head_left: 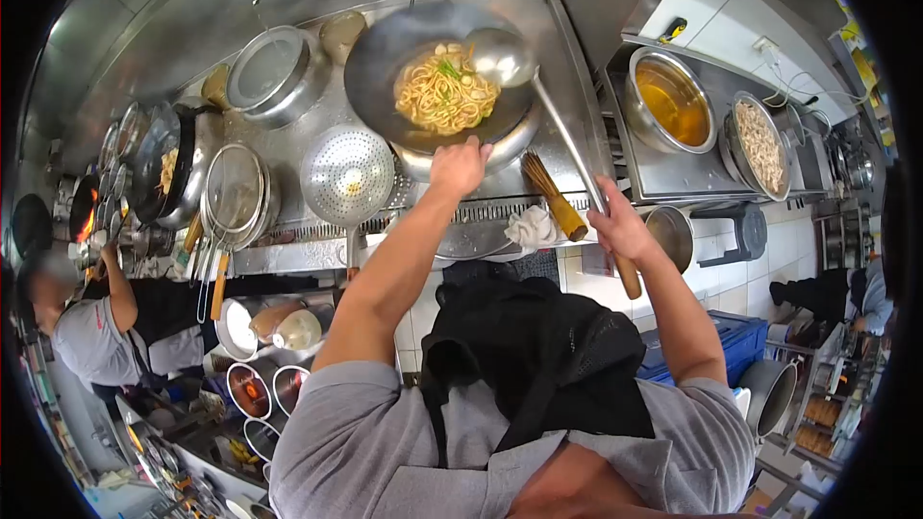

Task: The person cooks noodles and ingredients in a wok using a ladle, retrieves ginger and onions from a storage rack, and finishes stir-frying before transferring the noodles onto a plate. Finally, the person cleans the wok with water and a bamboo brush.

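My left hand (461, 167) is curled over the near rim of a dark wok (370, 67), its fingers closed there; whatever handle lies beneath is hidden. Noodles (444, 94) with green vegetable pieces and small pale lumps fill the middle of the wok. My right hand (622, 223) is wrapped around the long handle of a wok ladle, whose wooden end sticks out below my grip. The round metal bowl of the ladle (504, 58) hangs over the right side of the noodles. A bamboo brush (556, 200) and a crumpled white cloth (531, 228) lie between my hands.
A perforated strainer (347, 176) sits left of the wok. On the right counter stand a pot of amber liquid (670, 99) and a bowl of pale shredded food (760, 144). Another person (91, 327) works at the far left near a flame (88, 216).
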`<state>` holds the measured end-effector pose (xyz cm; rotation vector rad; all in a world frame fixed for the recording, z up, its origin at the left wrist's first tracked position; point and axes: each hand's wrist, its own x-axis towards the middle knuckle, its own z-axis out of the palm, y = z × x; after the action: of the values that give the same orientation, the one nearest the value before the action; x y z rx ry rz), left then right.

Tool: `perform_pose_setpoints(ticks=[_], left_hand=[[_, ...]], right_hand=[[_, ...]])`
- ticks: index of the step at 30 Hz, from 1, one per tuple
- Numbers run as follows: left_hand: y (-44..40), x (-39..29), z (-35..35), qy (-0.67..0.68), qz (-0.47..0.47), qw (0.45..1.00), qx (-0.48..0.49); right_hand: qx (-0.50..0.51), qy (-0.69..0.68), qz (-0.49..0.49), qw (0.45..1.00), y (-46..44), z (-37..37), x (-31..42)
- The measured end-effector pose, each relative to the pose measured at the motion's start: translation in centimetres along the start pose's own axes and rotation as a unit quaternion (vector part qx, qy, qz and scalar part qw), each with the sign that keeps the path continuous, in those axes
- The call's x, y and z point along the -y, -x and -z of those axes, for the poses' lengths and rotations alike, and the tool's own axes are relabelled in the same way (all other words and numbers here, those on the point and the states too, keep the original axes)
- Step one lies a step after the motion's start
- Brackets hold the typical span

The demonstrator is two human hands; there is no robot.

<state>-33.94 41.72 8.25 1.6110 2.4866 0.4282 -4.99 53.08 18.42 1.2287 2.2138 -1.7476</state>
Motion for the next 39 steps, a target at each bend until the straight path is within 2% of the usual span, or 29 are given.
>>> perform_pose_setpoints(ticks=[1,2,3,4,6,7,8,10,11,12,14,16,17,18,20,21,23,24,25,26,28,30,32,33,34,35,36,38,39], left_hand=[[1.9,-1.2,2.5,0.028,0.005,0.999,-0.035],[3.4,-2.1,4.4,0.059,0.010,0.996,-0.067],[5.0,-2.0,5.4,0.085,-0.056,0.983,-0.154],[4.9,-1.8,4.8,0.093,-0.051,0.984,-0.144],[3.3,-0.8,3.6,0.071,0.020,0.996,-0.053],[2.2,0.1,3.0,0.078,0.012,0.997,-0.022],[3.0,-0.6,4.0,0.074,0.007,0.997,-0.036],[5.8,-2.5,7.3,0.079,-0.073,0.979,-0.175],[5.7,-3.2,9.3,0.077,-0.035,0.993,-0.084],[4.7,-3.5,9.1,0.072,0.000,0.996,-0.061],[1.2,-2.1,5.5,0.060,0.044,0.996,-0.045],[0.6,-0.8,-1.3,0.046,0.034,0.997,-0.051],[1.5,-0.3,-3.6,0.027,0.021,0.995,-0.089],[2.6,-0.2,-4.6,0.008,0.007,0.992,-0.126],[7.0,-1.2,-4.9,0.032,-0.016,0.994,-0.107],[9.5,-1.6,-4.6,0.034,-0.018,0.996,-0.075],[11.1,-2.5,-2.1,0.033,-0.024,0.998,-0.037],[11.3,-3.5,0.6,0.036,-0.042,0.996,-0.073],[11.5,-4.3,2.9,0.040,-0.058,0.992,-0.107],[9.6,-4.1,4.5,0.007,-0.033,0.994,-0.103],[5.5,-3.2,7.4,0.022,-0.010,0.997,-0.073],[3.0,-1.7,5.9,0.042,-0.025,0.994,-0.100],[1.2,-0.3,1.0,0.044,0.009,0.991,-0.128],[1.8,-0.3,-0.9,0.046,-0.013,0.987,-0.155],[3.0,-1.2,-1.8,0.028,0.006,0.988,-0.152],[4.8,-2.2,-1.7,0.026,0.012,0.995,-0.096],[6.9,-2.2,-3.0,0.032,-0.011,0.997,-0.076],[11.1,-3.5,-1.1,0.061,-0.007,0.998,-0.005],[11.6,-3.7,0.0,0.065,-0.029,0.997,-0.036]], right_hand=[[-0.012,-0.001,0.003,1.000,0.0,0.1,-0.3],[-0.061,0.139,0.158,0.976,0.1,0.5,-1.3],[-0.053,0.200,0.208,0.956,0.7,1.0,-1.3],[-0.050,0.257,0.258,0.930,1.4,1.4,-1.4],[0.022,0.218,0.107,0.970,2.3,1.4,3.0],[0.036,0.197,0.058,0.978,3.0,1.1,5.2],[0.027,0.201,0.070,0.977,3.4,1.7,5.7],[0.087,0.313,0.025,0.946,4.2,3.0,6.2],[0.098,0.323,0.087,0.937,4.0,3.7,4.7],[0.115,0.270,-0.069,0.954,4.9,2.6,7.5],[0.094,0.381,0.121,0.912,-0.2,2.7,1.6],[0.039,0.464,0.114,0.877,-4.3,0.7,0.8],[0.022,0.492,0.102,0.864,-5.3,-0.3,1.7],[0.005,0.517,0.089,0.852,-6.0,-0.9,2.5],[-0.027,0.517,0.084,0.852,-6.5,-1.4,2.9],[-0.059,0.518,0.083,0.849,-6.9,-1.5,3.1],[-0.058,0.507,0.108,0.853,-5.4,-0.2,2.9],[-0.054,0.503,0.130,0.853,-4.1,0.8,3.1],[-0.033,0.502,0.087,0.860,-2.3,1.7,4.2],[0.009,0.456,0.081,0.887,-1.1,3.0,4.4],[0.048,0.342,0.251,0.904,-1.1,5.2,2.2],[0.082,0.359,0.228,0.901,-2.2,4.9,3.1],[0.081,0.435,0.182,0.878,-5.2,3.5,2.9],[0.049,0.498,0.163,0.851,-7.1,2.4,2.7],[0.044,0.497,0.160,0.852,-7.4,1.3,3.6],[0.012,0.516,0.126,0.847,-7.6,-0.1,4.7],[-0.018,0.535,0.091,0.840,-7.6,-0.7,5.2],[-0.038,0.532,0.098,0.840,-7.5,-1.1,4.9],[-0.058,0.531,0.109,0.838,-7.4,-1.2,4.7]])
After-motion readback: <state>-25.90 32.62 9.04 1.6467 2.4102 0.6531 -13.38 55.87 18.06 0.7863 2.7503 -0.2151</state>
